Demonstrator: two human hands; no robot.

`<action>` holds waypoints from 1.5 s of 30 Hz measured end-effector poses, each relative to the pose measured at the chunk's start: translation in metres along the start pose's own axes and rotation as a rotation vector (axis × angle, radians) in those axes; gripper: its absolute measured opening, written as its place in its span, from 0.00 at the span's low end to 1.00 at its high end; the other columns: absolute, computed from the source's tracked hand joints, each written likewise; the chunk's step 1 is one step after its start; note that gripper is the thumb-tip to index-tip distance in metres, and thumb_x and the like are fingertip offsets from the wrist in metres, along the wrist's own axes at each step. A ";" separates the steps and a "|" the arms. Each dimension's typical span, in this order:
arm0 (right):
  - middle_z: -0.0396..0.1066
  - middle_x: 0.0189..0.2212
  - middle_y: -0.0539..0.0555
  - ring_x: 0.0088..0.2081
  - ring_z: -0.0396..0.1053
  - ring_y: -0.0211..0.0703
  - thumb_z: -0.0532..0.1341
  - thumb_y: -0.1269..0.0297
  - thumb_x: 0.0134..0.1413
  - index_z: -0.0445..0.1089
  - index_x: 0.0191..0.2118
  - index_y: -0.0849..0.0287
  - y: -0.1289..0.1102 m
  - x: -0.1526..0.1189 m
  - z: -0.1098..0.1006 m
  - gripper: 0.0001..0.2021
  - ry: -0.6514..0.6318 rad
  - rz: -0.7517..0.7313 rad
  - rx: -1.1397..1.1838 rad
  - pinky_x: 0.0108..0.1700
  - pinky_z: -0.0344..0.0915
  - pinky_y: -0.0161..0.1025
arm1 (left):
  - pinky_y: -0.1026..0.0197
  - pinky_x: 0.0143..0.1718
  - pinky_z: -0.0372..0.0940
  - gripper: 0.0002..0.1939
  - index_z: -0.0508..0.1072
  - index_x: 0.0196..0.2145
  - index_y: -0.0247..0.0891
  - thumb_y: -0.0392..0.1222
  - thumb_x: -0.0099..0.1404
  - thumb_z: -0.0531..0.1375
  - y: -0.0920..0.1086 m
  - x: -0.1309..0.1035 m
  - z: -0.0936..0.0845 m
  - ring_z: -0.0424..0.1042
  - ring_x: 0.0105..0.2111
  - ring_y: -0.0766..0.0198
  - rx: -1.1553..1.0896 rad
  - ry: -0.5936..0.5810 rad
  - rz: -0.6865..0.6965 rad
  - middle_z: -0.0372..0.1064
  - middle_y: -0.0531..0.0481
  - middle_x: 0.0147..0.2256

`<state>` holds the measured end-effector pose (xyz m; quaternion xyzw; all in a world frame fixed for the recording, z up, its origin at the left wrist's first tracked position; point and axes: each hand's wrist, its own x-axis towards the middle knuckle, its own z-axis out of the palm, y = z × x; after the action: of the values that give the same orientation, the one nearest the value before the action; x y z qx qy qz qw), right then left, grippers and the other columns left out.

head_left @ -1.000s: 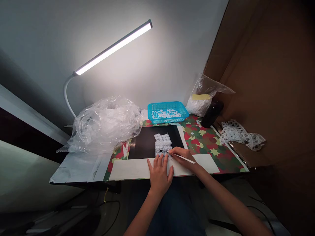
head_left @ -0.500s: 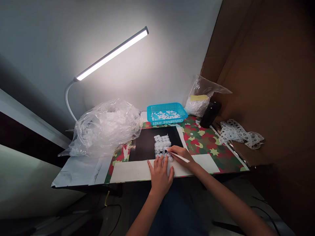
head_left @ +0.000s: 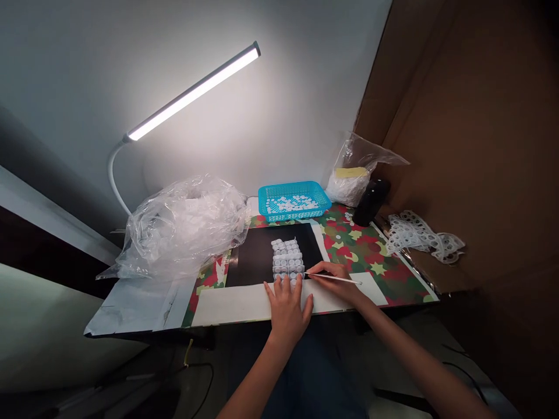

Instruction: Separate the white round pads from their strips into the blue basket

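Note:
Rows of small white round pieces (head_left: pixel 287 257) lie together on a black mat (head_left: pixel 253 250). My left hand (head_left: pixel 287 305) rests at their near edge, fingers spread and fingertips touching the closest row. In my right hand (head_left: pixel 334 279) is a thin white stick (head_left: pixel 349 281), pinched between the fingers like a pen. Its tip points left at the right side of the rows, near the closest pieces. Whether the tip touches a piece is too small to tell.
Behind the mat stands a blue basket (head_left: pixel 294 201) of loose white discs. A big clear plastic bag (head_left: pixel 187 227) fills the left. At right are a bag of white pieces (head_left: pixel 347 186), a black bottle-like object (head_left: pixel 371 202) and perforated white strips (head_left: pixel 423 235). A lit lamp (head_left: pixel 196 93) hangs above.
My right hand has drawn back to the right, and the stick now lies flatter. Two dark gaps in the near rows no longer show. My left hand stays at the near edge.

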<state>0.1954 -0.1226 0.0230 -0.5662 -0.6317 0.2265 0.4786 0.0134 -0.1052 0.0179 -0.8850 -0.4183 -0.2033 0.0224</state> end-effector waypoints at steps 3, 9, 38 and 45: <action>0.75 0.34 0.54 0.37 0.74 0.44 0.58 0.61 0.58 0.72 0.35 0.57 0.001 -0.001 0.000 0.08 -0.027 -0.027 -0.005 0.39 0.71 0.40 | 0.31 0.55 0.46 0.24 0.64 0.57 0.42 0.52 0.67 0.50 0.000 0.000 0.001 0.59 0.53 0.43 -0.001 0.007 -0.001 0.64 0.41 0.50; 0.75 0.37 0.54 0.40 0.73 0.44 0.56 0.63 0.60 0.72 0.38 0.58 0.000 -0.002 0.001 0.09 -0.113 -0.108 -0.029 0.43 0.70 0.40 | 0.31 0.54 0.47 0.24 0.64 0.57 0.43 0.52 0.67 0.50 -0.001 -0.001 0.002 0.59 0.53 0.43 -0.012 0.002 -0.001 0.64 0.41 0.50; 0.74 0.40 0.55 0.42 0.73 0.44 0.51 0.71 0.61 0.70 0.42 0.56 0.002 0.008 0.016 0.11 0.010 -0.321 -0.382 0.42 0.71 0.39 | 0.31 0.54 0.47 0.24 0.62 0.58 0.41 0.50 0.67 0.49 0.002 -0.002 0.002 0.59 0.54 0.43 0.037 0.019 0.003 0.64 0.39 0.52; 0.74 0.33 0.54 0.35 0.73 0.42 0.53 0.65 0.62 0.69 0.38 0.57 -0.012 -0.004 0.011 0.08 0.032 -0.209 -0.245 0.37 0.71 0.37 | 0.31 0.55 0.47 0.25 0.58 0.60 0.43 0.51 0.68 0.48 0.004 -0.009 0.003 0.51 0.60 0.42 0.032 0.013 0.014 0.58 0.38 0.57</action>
<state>0.1799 -0.1264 0.0267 -0.5551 -0.7024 0.0875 0.4368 0.0126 -0.1140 0.0122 -0.8861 -0.4151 -0.2021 0.0405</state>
